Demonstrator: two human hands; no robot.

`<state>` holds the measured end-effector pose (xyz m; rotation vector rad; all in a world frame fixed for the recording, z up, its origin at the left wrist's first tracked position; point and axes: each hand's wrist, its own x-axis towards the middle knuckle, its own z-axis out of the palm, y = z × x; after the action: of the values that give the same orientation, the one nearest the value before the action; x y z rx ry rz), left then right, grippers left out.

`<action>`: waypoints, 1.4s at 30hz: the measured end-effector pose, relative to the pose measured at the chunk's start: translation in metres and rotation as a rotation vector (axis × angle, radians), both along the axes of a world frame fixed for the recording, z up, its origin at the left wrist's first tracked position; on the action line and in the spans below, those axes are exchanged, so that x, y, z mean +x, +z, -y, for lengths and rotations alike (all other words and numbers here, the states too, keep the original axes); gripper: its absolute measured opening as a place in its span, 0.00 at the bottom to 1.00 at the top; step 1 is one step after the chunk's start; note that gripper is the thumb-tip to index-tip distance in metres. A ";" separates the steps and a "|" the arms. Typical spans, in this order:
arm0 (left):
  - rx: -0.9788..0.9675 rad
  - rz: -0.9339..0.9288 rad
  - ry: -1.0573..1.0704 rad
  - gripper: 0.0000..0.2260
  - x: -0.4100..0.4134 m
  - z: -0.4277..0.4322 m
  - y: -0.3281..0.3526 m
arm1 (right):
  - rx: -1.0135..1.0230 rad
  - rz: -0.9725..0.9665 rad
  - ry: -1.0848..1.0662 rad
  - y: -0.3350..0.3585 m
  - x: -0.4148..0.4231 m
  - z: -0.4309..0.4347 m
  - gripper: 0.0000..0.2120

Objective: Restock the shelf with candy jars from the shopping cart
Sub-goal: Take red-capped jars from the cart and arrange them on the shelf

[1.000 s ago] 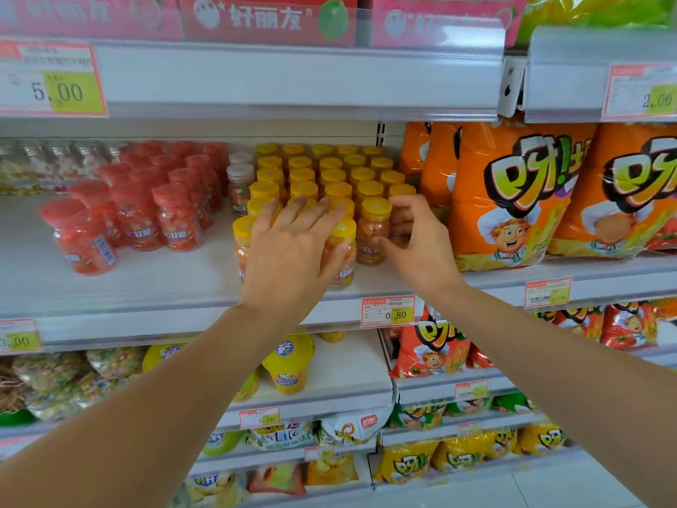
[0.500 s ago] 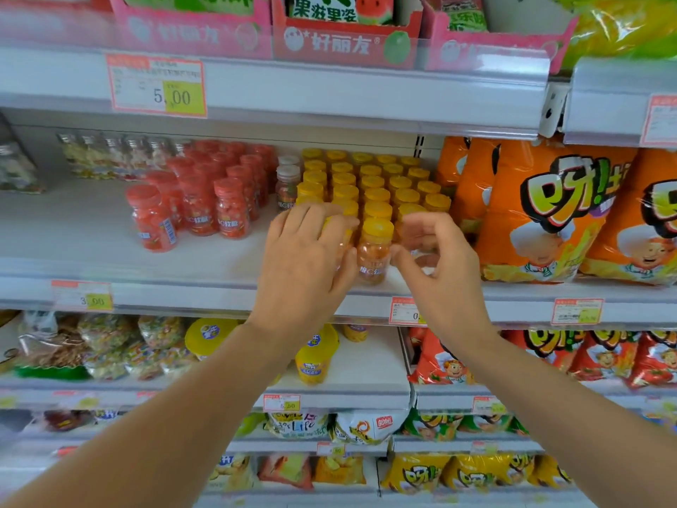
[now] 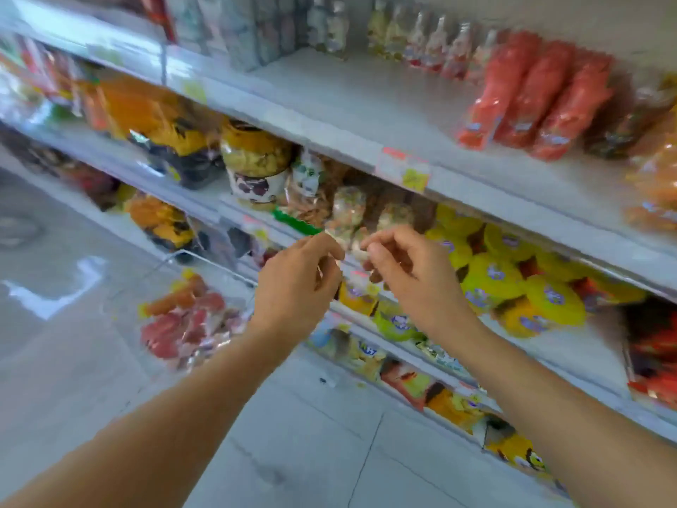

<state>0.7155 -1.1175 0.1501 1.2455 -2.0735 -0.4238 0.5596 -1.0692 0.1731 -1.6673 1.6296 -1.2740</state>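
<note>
At the left, down by the floor, the shopping cart point(image 3: 190, 317) held blurred red and orange candy jars point(image 3: 183, 324), the stock yet to be shelved. Both hands hung in mid-air before the lower shelves, left hand point(image 3: 296, 284) and right hand point(image 3: 414, 276) loosely curled and holding nothing, probably free to reach for more. Rightward, red jars point(image 3: 531, 97) lay near the shelf point(image 3: 366, 115) front edge.

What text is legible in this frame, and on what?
None; motion blur smears everything.
Shelf-edge price tag: print blurred, unreadable.
Red-lidded candy jars: labels smeared.
Yellow bags: round blue logos, unreadable.
Left hand and right hand: curled, empty.
</note>
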 end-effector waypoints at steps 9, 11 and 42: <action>0.529 0.260 0.288 0.10 0.244 0.048 -0.148 | 0.361 -0.050 0.235 -0.143 0.210 0.119 0.02; 0.572 0.343 0.344 0.17 0.277 0.058 -0.180 | 0.460 -0.104 0.285 -0.178 0.239 0.137 0.05; 0.754 0.004 0.857 0.31 0.312 0.131 -0.319 | 0.168 -1.069 0.785 -0.408 0.401 0.340 0.27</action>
<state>1.0273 -1.2486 -0.1691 2.3908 -1.1835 -0.8015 0.9602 -1.4094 -0.2354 -2.6649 1.1781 0.2071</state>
